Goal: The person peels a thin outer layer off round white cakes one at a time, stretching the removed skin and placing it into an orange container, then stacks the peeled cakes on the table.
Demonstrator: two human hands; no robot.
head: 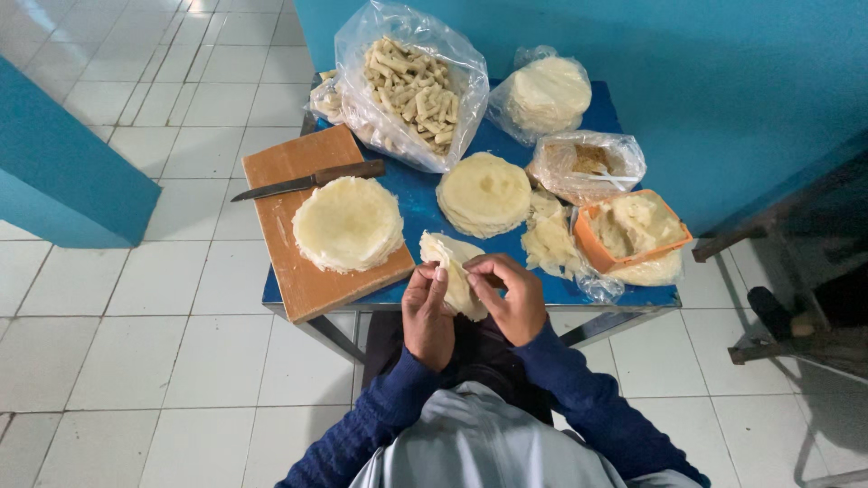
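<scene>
Wrapper sheet, held between my hands at the near table edge: thin, limp, light, probably tears easily; best pinched at the rim, supported beneath. Pale cream, round, partly folded, though the fold is hard to read. Left hand cups its side, fingers curled; right hand pinches the top edge closed.

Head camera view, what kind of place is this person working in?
Probably a small home or shop food-prep corner. A little blue table stands on white floor tiles, bearing stacks of thin round wrappers, a knife on a wooden board, and a clear bag of finished rolls. Both hands fold one wrapper.
</scene>
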